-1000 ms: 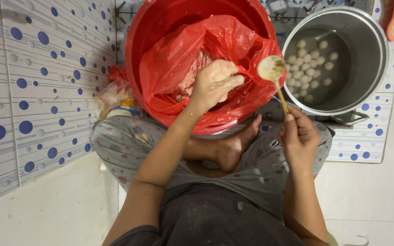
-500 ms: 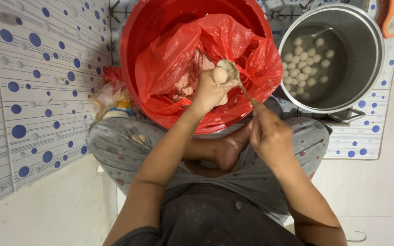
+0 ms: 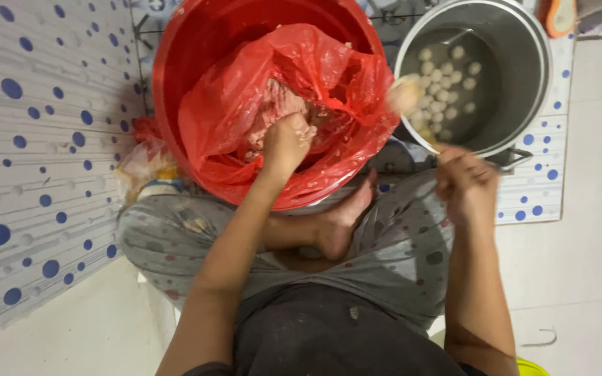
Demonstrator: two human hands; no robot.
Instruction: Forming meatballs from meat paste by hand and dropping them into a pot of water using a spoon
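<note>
Head view: one hand in the mince, one lifting a spoon

Head view blurs the spoon (image 3: 412, 104) in my right hand (image 3: 465, 182); its bowl, carrying a pale lump, is a smear at the near rim of the steel pot (image 3: 531, 90), and the handle is barely traceable. That hand is clenched around the handle. My left hand (image 3: 286, 143) is sunk in the pink minced mixture (image 3: 273, 111), fingers curled into it and hidden, so I cannot tell how much it grasps. The mixture sits in one red plastic bag (image 3: 329, 83) lining one red basin (image 3: 189, 83), whose far rim is cut off at the top. One pot stands just right of the basin, nearly touching it; roughly twenty pale balls (image 3: 447, 76) float inside, too small to count surely. My bare foot (image 3: 343, 216) lies below the basin. Blue-dotted tiles (image 3: 36, 174) close in on the left; plain floor (image 3: 593, 244) lies open on the right.
</note>
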